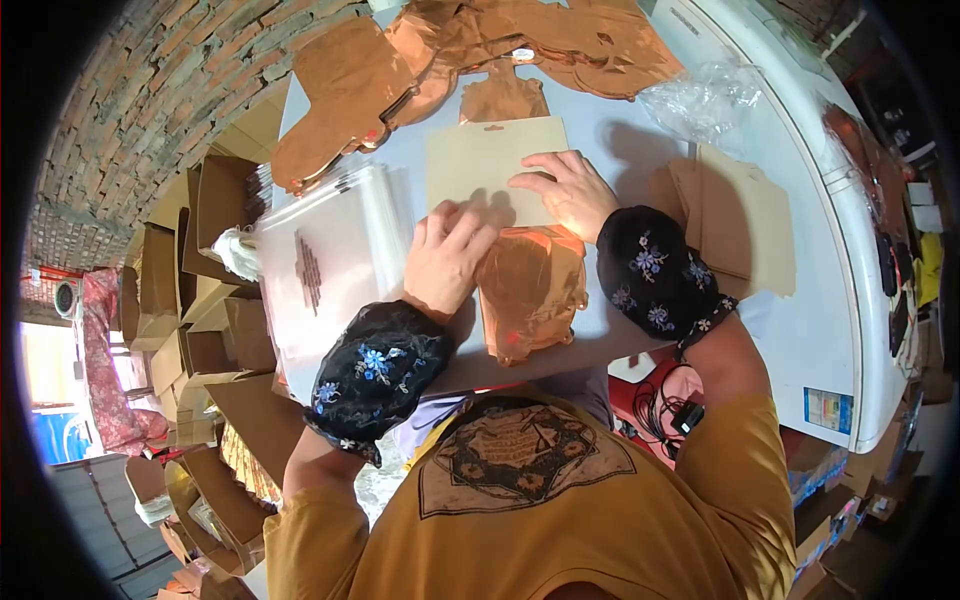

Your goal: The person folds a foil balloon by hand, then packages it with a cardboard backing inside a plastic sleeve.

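A beige card [480, 155] with a hang slot at its top edge lies on the pale table. My left hand [448, 255] rests at the card's lower left corner, its fingers bent; what they hold, if anything, is hidden. On the card's right side lies my right hand [572, 190], thumb and fingers apart. A folded copper foil piece [532, 290] sits just below the card, near the table's front edge. Another copper foil piece [503, 97] shows above the card.
Large copper foil sheets [420, 70] lie across the back. Clear plastic sleeves [325, 260] are stacked at the left, brown cards [735, 220] at the right. A crumpled clear bag [705, 100] sits at the back right, beside a white appliance [830, 250]. Cardboard boxes [215, 330] stand at the left.
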Demonstrator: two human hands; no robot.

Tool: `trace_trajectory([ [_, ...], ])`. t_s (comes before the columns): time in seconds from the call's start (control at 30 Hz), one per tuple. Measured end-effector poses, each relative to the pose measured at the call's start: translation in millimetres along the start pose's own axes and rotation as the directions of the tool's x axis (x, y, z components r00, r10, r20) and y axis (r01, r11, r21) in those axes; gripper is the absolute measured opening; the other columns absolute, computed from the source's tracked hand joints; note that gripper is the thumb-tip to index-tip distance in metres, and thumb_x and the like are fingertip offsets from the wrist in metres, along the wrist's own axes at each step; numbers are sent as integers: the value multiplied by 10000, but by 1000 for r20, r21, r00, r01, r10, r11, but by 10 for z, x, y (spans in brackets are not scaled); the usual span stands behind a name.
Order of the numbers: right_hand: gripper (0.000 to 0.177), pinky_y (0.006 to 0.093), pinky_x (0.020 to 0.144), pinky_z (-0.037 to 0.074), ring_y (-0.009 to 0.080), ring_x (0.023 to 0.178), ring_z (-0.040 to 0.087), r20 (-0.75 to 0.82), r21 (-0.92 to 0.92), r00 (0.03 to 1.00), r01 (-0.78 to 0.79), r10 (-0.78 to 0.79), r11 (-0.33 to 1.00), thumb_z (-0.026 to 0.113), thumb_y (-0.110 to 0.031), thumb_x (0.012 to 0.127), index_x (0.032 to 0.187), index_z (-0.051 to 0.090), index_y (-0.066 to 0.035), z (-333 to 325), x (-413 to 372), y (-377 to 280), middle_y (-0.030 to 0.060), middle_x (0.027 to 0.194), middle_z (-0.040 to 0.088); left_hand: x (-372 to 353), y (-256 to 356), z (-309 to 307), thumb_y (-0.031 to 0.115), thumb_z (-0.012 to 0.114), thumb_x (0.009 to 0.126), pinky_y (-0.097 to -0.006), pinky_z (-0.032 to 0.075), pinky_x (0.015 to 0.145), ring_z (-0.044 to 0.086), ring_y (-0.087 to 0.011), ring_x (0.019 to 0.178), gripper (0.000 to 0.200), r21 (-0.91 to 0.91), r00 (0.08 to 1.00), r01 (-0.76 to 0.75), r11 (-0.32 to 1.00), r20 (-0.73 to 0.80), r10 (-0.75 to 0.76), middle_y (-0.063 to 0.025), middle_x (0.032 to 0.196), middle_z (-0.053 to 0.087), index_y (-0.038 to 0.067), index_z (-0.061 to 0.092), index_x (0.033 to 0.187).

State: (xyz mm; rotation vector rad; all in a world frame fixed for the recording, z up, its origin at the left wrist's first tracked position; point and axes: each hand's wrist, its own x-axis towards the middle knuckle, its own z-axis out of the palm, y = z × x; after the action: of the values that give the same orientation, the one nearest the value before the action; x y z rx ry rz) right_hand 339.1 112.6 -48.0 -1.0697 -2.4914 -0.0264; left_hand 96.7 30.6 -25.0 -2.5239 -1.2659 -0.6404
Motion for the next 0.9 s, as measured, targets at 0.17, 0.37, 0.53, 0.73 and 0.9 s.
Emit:
trace_trajectory([
  [0.17,468,396,1046,400,260,1206,487,-1,9,1000,-6,6,1000,613,-88,828,1265,617,-254,31,-6,20,-12,1295,550,102,-285,184,108,723,822,-358,517,874,609,-256,976,321,-397,991,-95,913,47,124,-42,1166,650,100,689,1142],
  [0.37,492,399,1068,387,302,1206,488,-1,335,994,104,-110,937,587,-47,843,1328,566,-128,-51,12,264,69,1322,541,97,-518,658,115,712,884,-306,504,740,580,-158,935,184,-748,876,474,464,350,-332,-54,958,571,10,693,1033],
  [0.53,491,392,1077,389,310,1219,494,1,548,997,-63,74,834,618,-34,831,1317,564,-83,232,-57,471,100,1306,554,326,-211,253,266,660,942,-396,489,841,593,-326,912,281,-467,806,591,657,336,-487,-153,968,591,-8,691,995],
  [0.73,497,384,1087,391,319,1234,501,-33,484,993,-84,115,871,656,-19,817,1304,560,-28,391,-67,582,138,1287,570,314,-240,419,269,670,916,-443,482,889,555,-382,990,313,-392,835,549,738,243,-493,-185,1018,589,-37,668,980],
  [0.9,401,376,1053,425,313,1235,526,-69,453,976,-152,204,878,622,-25,887,1282,556,-26,329,7,564,148,1300,564,299,-215,500,269,670,912,-439,479,919,548,-390,1011,315,-357,792,609,708,237,-562,-226,1022,567,-41,654,966],
])
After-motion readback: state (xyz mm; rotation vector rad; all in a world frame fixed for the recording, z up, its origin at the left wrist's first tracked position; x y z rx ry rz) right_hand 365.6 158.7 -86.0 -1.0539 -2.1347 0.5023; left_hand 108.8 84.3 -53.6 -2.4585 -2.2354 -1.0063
